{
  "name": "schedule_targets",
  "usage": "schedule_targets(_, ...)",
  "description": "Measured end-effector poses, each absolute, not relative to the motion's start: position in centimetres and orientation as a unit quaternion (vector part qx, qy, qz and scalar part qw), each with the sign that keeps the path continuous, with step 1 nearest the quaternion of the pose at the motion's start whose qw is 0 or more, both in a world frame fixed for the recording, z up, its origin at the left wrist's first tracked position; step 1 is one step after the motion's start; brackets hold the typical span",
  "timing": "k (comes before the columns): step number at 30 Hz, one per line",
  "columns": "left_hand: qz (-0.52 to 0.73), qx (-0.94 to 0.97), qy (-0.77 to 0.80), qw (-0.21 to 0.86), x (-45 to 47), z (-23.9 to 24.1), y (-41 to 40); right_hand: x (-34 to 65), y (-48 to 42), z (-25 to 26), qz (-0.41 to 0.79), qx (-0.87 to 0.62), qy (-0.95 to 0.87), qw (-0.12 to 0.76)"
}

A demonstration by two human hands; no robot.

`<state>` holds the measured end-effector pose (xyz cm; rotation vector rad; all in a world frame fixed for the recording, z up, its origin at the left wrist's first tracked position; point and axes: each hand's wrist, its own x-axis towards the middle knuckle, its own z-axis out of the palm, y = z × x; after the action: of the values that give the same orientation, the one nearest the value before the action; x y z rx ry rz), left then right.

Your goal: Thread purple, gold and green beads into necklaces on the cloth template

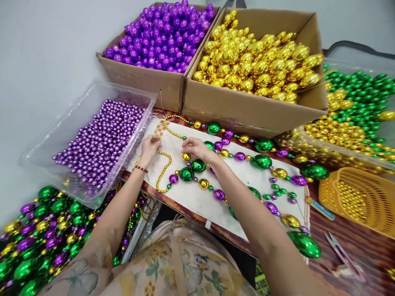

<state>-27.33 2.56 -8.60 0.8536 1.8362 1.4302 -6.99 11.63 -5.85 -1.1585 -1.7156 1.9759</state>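
Note:
My left hand (150, 146) is closed in a pinch on a strand of small gold beads (163, 172) that loops down over the white work mat (197, 197). My right hand (193, 146) is closed too, pinching the same strand just above a gold ball. Along the mat runs a long bead necklace (262, 161) of big green, gold and purple balls. Another stretch of small gold beads (173, 132) lies between my hands and the boxes.
A clear tray of small purple beads (98, 144) sits at left. Cardboard boxes of purple balls (163, 35) and gold balls (256, 57) stand behind. Green and gold beads (358, 102) fill the right. A yellow basket (361, 199), scissors (341, 250), finished necklaces (37, 234).

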Motion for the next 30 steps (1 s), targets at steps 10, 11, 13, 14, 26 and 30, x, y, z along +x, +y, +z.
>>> schedule_targets(10,0.319,0.546,0.772,0.058,-26.7,-8.8,1.4,-3.7,10.8,-5.2,0.732,-0.361,-0.543,0.198)
schedule_targets(11,0.329,0.548,0.768,0.05,-26.3,-8.3,1.2,-3.7,10.8,-5.2,0.729,-0.362,-0.545,0.203)
schedule_targets(13,0.362,0.54,0.757,0.067,-25.1,-7.2,0.8,-3.8,10.6,-5.2,0.72,-0.361,-0.552,0.215)
schedule_targets(14,0.377,0.531,0.75,0.113,-24.3,-6.6,0.6,-3.9,10.4,-5.2,0.713,-0.36,-0.559,0.222)
schedule_targets(26,0.596,0.262,0.52,0.553,-23.8,-1.4,3.7,-4.8,9.1,-5.1,0.475,-0.347,-0.798,0.133)
schedule_targets(30,0.607,0.309,0.547,0.486,-24.6,0.3,3.6,-5.6,9.5,-5.0,0.388,-0.367,-0.839,0.103)
